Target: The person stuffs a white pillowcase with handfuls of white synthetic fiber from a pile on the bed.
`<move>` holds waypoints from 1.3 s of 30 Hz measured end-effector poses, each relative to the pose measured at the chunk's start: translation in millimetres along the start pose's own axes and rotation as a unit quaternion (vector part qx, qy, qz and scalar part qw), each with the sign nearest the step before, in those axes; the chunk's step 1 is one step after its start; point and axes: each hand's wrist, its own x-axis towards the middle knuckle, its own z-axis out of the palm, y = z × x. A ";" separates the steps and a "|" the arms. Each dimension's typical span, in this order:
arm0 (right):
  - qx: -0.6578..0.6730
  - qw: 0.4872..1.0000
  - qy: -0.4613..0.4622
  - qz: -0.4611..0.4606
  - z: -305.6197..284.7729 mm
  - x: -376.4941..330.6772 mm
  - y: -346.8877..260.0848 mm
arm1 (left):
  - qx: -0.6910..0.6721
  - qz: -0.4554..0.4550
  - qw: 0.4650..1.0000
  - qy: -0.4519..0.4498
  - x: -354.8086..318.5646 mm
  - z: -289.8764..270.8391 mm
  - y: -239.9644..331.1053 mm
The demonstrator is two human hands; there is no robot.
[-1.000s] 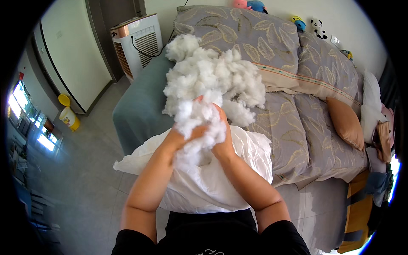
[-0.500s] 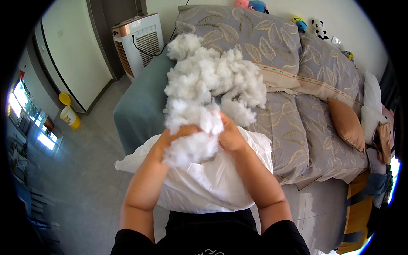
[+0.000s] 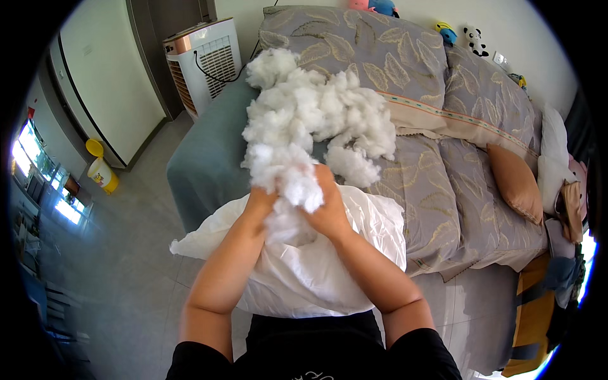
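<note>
Between my hands is a clump of white fluffy stuffing (image 3: 300, 190). My left hand (image 3: 263, 197) grips it from the left, its fingers mostly buried in the fluff. On the other side my right hand (image 3: 325, 206) is curled round the clump, fingertips hidden. Below the hands, a white fabric pillow cover (image 3: 310, 278) lies across my lap and reaches the sofa edge; some fluff sits at its upper middle, where an opening may be. Beyond my hands, a large heap of the same stuffing (image 3: 323, 111) rests on the sofa, close to the clump.
The sofa (image 3: 421, 196) has a grey leaf-patterned cover and a teal armrest (image 3: 206, 149). A brown cushion (image 3: 514, 183) lies at its right. An air cooler (image 3: 204, 66) stands behind the armrest. A yellow-and-white bin (image 3: 103, 174) is on the tiled floor. Plush toys (image 3: 475, 41) line the sofa back.
My hands have drawn closer together, the right one moving left. The fluff that bulged out beside my left wrist is now pulled in between the hands. The pillow cover stays in place.
</note>
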 end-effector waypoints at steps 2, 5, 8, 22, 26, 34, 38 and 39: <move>0.039 0.998 0.020 0.044 -6.9 0.5 24.4 | 0.038 0.002 0.999 0.013 -2.2 8.7 18.7; 0.109 0.977 0.125 0.137 -32.7 11.0 28.5 | -0.167 -0.168 0.966 0.108 1.0 -0.8 31.9; 0.087 0.977 0.154 0.121 -39.3 11.9 28.0 | -0.125 -0.170 0.972 0.099 6.4 -14.4 40.6; 0.185 0.961 0.156 0.136 -46.3 17.7 37.2 | -0.181 -0.176 0.950 0.184 1.6 20.8 49.1; -0.109 0.990 0.090 0.019 -21.9 11.0 37.5 | -0.086 -0.195 0.975 0.061 -6.8 44.2 73.2; 0.442 0.843 -0.134 0.277 -26.5 10.9 -15.7 | -0.200 -0.133 0.971 0.003 -9.0 5.7 47.3; 0.235 0.932 -0.098 0.259 -13.7 10.6 -12.8 | -0.211 -0.193 0.955 0.085 -7.1 -0.3 49.8; 0.194 0.950 -0.060 0.236 -8.5 6.4 -6.6 | -0.208 -0.171 0.960 0.081 -6.4 -4.0 42.0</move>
